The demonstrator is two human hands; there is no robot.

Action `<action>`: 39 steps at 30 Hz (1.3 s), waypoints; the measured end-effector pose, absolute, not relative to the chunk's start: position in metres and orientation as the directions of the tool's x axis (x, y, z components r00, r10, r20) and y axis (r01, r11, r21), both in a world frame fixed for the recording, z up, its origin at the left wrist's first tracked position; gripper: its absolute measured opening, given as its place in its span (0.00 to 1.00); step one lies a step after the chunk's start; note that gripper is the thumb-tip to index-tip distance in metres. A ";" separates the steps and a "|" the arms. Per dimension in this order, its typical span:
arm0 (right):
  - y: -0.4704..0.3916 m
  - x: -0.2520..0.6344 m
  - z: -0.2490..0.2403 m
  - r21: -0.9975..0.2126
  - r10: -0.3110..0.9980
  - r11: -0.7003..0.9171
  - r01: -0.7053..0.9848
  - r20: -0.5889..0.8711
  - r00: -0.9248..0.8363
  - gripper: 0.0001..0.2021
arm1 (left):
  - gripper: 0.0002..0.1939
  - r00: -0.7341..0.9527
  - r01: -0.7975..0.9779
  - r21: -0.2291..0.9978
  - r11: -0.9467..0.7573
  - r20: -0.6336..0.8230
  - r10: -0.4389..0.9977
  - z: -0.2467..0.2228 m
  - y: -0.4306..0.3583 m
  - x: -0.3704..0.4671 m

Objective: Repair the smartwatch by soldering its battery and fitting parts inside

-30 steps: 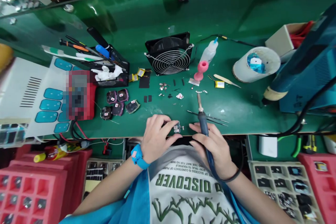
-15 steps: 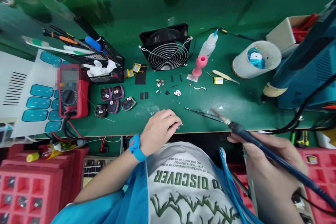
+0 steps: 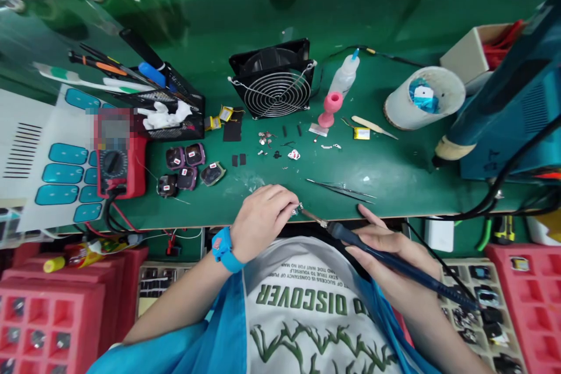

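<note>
Near the bench's front edge, my left hand pinches a small circuit board between thumb and fingertips; most of the board is hidden. My right hand is wrapped round the dark handle of a soldering iron. The iron points left, its tip at the little board; whether it touches cannot be made out. Just beyond the iron lie tweezers on the green bench. Farther back are a white-and-red small part, a battery with yellow tape and a pointed stick.
A black fan stands at the back, beside a clear bottle and a pink holder. On the left are a red multimeter, a pen holder and several watch-like cases. A white cup and blue machine are right.
My right hand has swung the soldering iron left and toward me, bringing its tip to the board. My left hand has stayed nearly still, holding the board.
</note>
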State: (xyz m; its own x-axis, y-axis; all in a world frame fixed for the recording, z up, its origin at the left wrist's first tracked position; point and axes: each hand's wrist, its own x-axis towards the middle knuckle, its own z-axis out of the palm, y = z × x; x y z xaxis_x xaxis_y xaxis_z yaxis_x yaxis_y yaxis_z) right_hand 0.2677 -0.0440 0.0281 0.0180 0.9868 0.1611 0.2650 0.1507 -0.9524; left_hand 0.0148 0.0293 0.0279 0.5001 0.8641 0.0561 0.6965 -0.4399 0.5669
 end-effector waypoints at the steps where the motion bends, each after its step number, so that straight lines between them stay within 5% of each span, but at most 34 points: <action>1: -0.044 0.267 0.028 -0.946 0.985 0.167 0.277 0.174 -0.001 0.14 | 0.12 0.500 0.694 0.568 -0.442 0.061 0.864 0.028 0.029 0.015; 17: -0.046 0.265 0.024 -0.956 0.985 0.164 0.244 0.173 0.018 0.11 | 0.08 0.475 0.688 0.589 -0.424 0.076 0.877 0.031 0.028 0.016; 27: -0.043 0.271 0.031 -0.972 0.951 0.069 0.225 0.132 0.279 0.08 | 0.07 0.245 0.728 0.625 -0.281 0.145 0.958 0.037 0.074 0.003; 31: -0.046 0.276 0.030 -0.923 0.975 0.104 0.369 0.167 0.144 0.11 | 0.05 0.211 0.769 0.582 -0.263 0.158 0.965 0.033 0.113 -0.003; 39: -0.044 0.273 0.028 -0.893 0.960 0.272 0.359 0.279 -0.034 0.17 | 0.08 0.257 0.820 0.490 -0.296 0.146 0.955 0.023 0.135 0.005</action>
State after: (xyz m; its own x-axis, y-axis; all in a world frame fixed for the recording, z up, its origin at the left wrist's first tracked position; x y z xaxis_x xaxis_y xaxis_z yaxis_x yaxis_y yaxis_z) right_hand 0.2732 -0.0440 0.0280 -0.0341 0.9597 0.2789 0.3595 0.2721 -0.8926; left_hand 0.0049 0.1353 0.0229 0.2573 0.9552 0.1463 0.8202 -0.2960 0.4896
